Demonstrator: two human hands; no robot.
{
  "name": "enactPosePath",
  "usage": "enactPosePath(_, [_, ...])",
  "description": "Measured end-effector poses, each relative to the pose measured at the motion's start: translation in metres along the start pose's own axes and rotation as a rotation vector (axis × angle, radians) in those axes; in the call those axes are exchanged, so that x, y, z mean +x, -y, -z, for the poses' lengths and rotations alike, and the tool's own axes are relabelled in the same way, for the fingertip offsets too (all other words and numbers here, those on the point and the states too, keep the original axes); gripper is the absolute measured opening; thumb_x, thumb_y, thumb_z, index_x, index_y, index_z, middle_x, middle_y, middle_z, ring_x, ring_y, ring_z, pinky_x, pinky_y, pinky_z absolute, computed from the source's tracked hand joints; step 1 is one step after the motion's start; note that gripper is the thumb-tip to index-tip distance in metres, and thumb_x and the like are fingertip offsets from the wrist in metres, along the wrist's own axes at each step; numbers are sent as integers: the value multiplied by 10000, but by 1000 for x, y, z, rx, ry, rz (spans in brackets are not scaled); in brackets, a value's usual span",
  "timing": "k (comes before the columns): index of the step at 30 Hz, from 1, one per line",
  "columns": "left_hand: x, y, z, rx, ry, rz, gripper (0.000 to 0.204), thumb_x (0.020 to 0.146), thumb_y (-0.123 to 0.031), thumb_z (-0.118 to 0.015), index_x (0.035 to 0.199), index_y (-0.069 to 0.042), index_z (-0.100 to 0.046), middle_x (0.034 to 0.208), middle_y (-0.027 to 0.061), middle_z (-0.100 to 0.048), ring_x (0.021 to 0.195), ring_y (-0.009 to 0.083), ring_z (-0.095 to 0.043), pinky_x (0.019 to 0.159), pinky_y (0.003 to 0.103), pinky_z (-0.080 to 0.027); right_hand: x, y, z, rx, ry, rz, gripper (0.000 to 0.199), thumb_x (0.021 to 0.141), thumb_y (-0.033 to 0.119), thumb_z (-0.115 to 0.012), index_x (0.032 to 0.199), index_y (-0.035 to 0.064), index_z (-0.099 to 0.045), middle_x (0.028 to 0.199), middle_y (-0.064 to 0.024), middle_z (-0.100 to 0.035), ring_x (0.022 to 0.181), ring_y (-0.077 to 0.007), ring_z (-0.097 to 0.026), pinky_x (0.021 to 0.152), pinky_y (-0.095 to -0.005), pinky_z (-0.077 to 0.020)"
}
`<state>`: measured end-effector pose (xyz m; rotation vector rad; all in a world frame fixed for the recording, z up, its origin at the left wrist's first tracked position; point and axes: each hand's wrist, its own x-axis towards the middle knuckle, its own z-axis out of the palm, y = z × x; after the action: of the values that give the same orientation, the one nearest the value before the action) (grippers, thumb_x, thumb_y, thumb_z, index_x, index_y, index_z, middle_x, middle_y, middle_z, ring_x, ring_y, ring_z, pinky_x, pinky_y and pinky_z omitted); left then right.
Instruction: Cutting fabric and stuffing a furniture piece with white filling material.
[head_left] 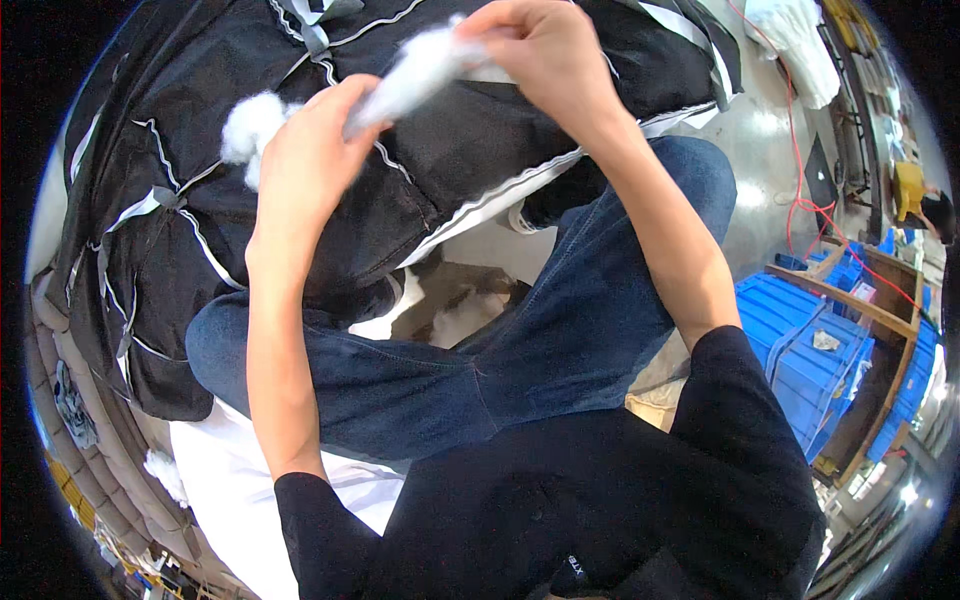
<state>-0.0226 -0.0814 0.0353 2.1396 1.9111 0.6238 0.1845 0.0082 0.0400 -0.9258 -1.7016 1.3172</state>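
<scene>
A stretched strand of white fluffy fibre stuffing (415, 75) runs between my two hands above a large black fabric cover (470, 165). My left hand (315, 145) is closed on its lower end, the thumb pressed against it. Slightly blurred, my right hand (548, 60) pinches the upper end. A second tuft of white stuffing (252, 130) shows on the left side of my left hand; whether that hand holds it too I cannot tell. White-edged seams and grey strips (165, 200) cross the cover, which is spread in front of my knees.
My bent legs in blue jeans (420, 385) lie beneath my forearms. Blue plastic crates (800, 345) and a wooden frame (905, 350) stand at the right. A red cord (797, 180) trails over the grey floor. White cloth (235, 490) lies at my left side.
</scene>
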Motion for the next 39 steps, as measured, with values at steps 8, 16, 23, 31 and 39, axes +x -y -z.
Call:
enactPosePath(8, [-6, 43, 0, 63, 200, 123, 252, 880, -200, -594, 1111, -104, -617, 1029, 146, -671, 959, 349, -635, 818, 409, -492, 11, -37, 15, -820, 14, 274, 193, 767, 57, -611, 927, -5, -698, 803, -148, -688, 675, -243, -668, 677, -333, -524])
enactPosePath(16, [-4, 52, -19, 174, 236, 79, 384, 839, -171, -597, 1181, -84, -445, 1104, 187, -604, 1000, 399, -591, 811, 462, -482, 32, -56, -11, -173, 563, -537, 221, 803, 79, -540, 933, -5, -697, 955, -115, -688, 828, -174, -643, 754, -343, -504])
enactPosePath(23, [-7, 47, -24, 137, 190, 73, 363, 833, -159, -586, 1168, -106, -456, 1079, 164, -610, 983, 388, -603, 796, 462, -484, 41, -51, -9, -666, 628, -222, 312, 899, 171, -443, 1046, -7, -652, 1054, -160, -672, 870, -242, -638, 826, -367, -493])
enactPosePath(31, [7, -10, -1, 416, -388, -296, 214, 848, -188, -647, 1054, -132, -654, 1127, 74, -624, 1064, 260, -581, 917, 422, -427, -34, -33, 8, -981, 76, 267, 277, 854, 196, -603, 1069, 22, -619, 964, -191, -654, 916, -362, -631, 808, -450, -499])
enactPosePath(39, [36, -9, -82, 189, -174, -477, 371, 918, -204, -563, 1204, 31, -552, 1191, 179, -594, 1159, 310, -535, 1029, 388, -394, 5, -74, 3, -1108, 132, -64, 266, 903, 227, -514, 988, 18, -656, 930, -197, -671, 888, -318, -670, 750, -413, -535])
